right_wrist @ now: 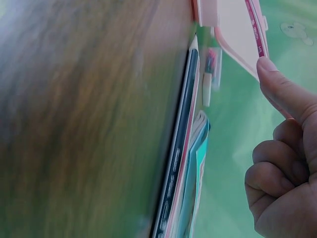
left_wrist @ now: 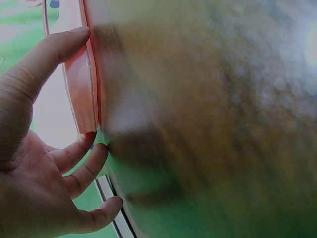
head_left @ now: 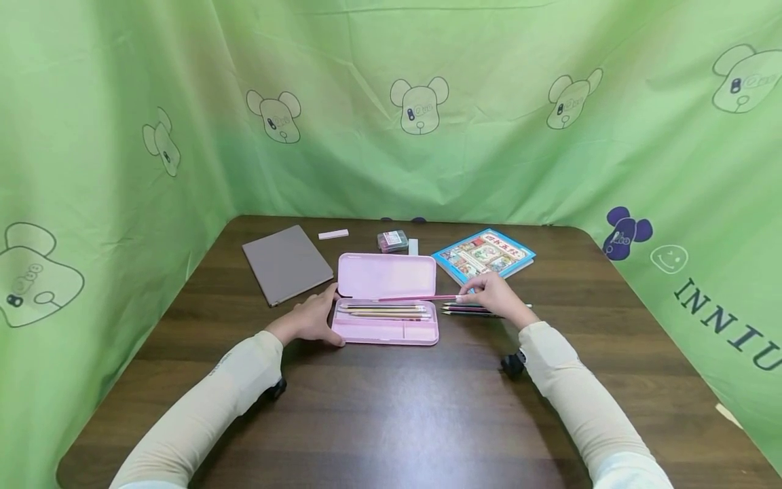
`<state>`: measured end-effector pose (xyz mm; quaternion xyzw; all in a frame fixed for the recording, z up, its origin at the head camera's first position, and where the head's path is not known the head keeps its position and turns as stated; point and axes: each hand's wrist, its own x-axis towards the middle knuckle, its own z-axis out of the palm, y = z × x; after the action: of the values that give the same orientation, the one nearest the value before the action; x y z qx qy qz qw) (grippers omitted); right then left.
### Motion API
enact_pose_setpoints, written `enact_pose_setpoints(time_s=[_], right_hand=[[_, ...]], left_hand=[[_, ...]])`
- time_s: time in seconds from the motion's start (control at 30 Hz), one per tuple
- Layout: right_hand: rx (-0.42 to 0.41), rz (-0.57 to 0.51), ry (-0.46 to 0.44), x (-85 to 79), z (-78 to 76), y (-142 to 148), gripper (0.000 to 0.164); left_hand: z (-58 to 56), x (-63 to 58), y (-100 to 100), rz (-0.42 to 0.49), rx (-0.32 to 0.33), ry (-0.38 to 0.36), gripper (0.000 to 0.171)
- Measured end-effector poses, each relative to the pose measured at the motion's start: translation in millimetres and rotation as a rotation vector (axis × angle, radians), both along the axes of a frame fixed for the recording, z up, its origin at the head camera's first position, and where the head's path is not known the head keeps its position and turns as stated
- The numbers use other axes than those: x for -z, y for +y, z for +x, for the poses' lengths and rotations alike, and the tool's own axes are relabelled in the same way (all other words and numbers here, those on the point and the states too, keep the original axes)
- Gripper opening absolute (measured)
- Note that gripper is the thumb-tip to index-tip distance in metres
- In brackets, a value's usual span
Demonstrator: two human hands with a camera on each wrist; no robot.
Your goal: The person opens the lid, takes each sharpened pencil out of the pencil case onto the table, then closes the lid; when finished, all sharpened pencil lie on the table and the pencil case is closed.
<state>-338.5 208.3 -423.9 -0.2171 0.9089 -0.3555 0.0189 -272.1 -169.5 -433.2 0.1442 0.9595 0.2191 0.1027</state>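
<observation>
A pink pencil case (head_left: 369,332) lies with its lid (head_left: 387,275) raised behind it. Several pencils (head_left: 385,314) lie lengthwise in its back compartment; the front one is divided. My left hand (head_left: 311,318) holds the case's left end, thumb at the front corner and fingers toward the back, as the left wrist view shows too. Between thumb and index finger, my right hand (head_left: 496,295) pinches one end of a dark pink pencil (head_left: 421,297), which slants over the case near its hinge. Beneath that hand, several dark pencils (head_left: 467,310) lie on the table, right of the case.
A grey notebook (head_left: 288,263) lies to the left, near a pale pink strip (head_left: 333,234). Behind the lid stand a small clear box (head_left: 392,240) and a white block (head_left: 413,246). A blue-edged picture book (head_left: 485,252) lies behind my right hand.
</observation>
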Motion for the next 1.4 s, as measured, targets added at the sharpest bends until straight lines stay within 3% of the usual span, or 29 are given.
enact_pose_setpoints(time_s=[0.4,0.9,1.4], right_hand=[[0.044,0.035,0.016,-1.3,4.5,29,0.015],[0.127,0.014,-0.043,-5.9,14.0,64,0.016],[0.138,0.054,-0.048,-4.9,24.9,108,0.021]], left_hand=[[0.3,0.4,-1,0.007,0.001,0.001,0.116],[-0.4,-0.3,-1,0.007,0.018,0.021,0.113],[-0.2,0.3,-1,0.011,0.016,0.011,0.109]])
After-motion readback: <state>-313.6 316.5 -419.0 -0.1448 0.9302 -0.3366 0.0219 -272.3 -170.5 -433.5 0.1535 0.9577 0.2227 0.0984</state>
